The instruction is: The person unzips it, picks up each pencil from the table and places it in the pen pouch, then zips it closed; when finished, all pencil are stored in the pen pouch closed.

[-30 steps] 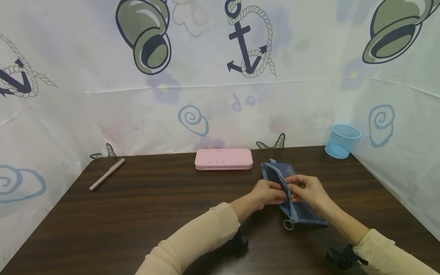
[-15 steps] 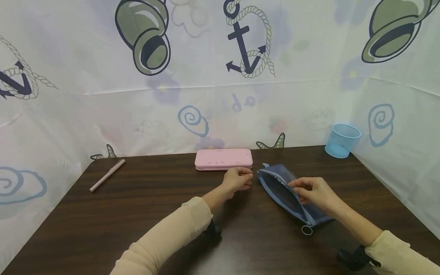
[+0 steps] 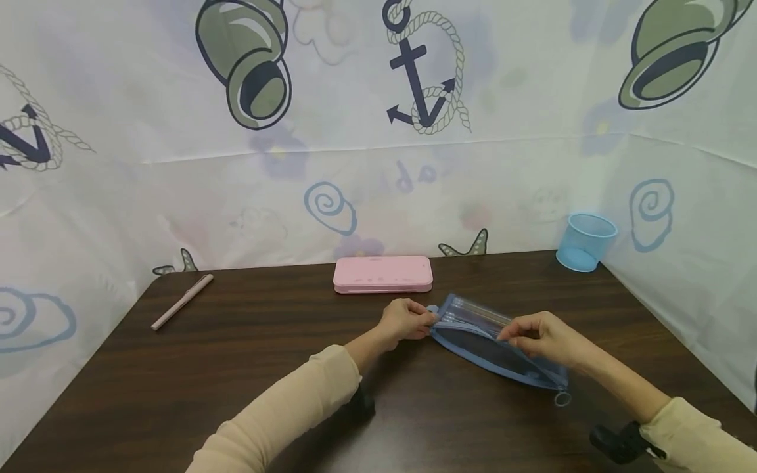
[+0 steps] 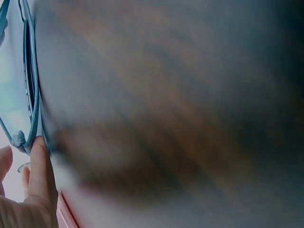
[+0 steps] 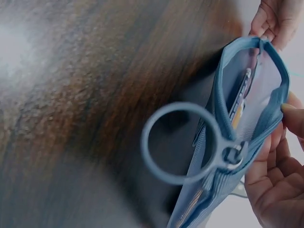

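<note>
A blue zip pencil pouch (image 3: 487, 368) lies slantwise between both hands, its zip side gaping. My left hand (image 3: 405, 320) pinches the pouch's left end, by its small tab. At the upper edge of the opening, my right hand (image 3: 544, 338) grips the zip band between thumb and fingers. A ring pull (image 5: 147, 142) hangs from the zip slider at the right end. Through the mouth, the right wrist view shows a slim patterned item (image 5: 241, 95), perhaps a pen; its kind is unclear. Clear sheeting with pale lines forms the pouch's far side.
A pink flat case (image 3: 383, 274) rests at the table's back edge, behind the left hand. One pale pink pen (image 3: 182, 302) lies at the back left. A translucent blue cup (image 3: 585, 243) stands at the back right corner. Patterned cloth encloses the dark wooden table (image 3: 266, 322).
My left hand left the pouch's opening, moved left, then took hold of its left end. The pouch has turned more lengthwise across the table, its ring end shifting right. My right hand keeps its grip.
</note>
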A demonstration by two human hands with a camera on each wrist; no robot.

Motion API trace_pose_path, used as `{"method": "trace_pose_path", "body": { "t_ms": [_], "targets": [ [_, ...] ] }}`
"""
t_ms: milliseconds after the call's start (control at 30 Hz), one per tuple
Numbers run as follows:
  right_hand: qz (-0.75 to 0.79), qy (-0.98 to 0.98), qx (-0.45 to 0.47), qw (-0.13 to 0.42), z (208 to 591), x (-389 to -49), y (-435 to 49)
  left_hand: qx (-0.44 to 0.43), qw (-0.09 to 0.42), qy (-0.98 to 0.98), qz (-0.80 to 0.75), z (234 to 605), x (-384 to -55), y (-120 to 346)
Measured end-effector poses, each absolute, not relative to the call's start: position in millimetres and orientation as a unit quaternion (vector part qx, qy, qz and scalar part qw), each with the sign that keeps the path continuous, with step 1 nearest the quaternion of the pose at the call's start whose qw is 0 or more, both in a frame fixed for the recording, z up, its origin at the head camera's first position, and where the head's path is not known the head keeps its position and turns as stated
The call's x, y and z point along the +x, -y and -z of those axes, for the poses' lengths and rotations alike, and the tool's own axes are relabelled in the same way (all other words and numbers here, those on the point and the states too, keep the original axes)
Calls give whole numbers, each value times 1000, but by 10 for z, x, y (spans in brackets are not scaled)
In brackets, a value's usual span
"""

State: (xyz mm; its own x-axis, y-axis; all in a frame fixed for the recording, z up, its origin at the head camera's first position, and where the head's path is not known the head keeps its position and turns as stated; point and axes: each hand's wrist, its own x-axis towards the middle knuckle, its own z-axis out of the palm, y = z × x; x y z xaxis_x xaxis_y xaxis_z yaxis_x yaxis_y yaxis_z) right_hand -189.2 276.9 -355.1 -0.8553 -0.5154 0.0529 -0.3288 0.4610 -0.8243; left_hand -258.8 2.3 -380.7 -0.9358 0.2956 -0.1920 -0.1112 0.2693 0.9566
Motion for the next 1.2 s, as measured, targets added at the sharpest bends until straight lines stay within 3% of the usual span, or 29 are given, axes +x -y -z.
{"method": "trace_pose_path", "body": {
  "t_ms": [333,633,1200],
  "targets": [
    [443,-859,-246,78,3582,-1832,-2839,50,163,-762,-625,3893,-2497,-86],
    [448,-892,-46,37,3577,-1643,-3036,49,135,-749,-647,3911,-2364,1],
    [499,-854,7,145,3678,-1551,-3257,38,131,-752,-645,3894,-2219,126]
  ]
}}
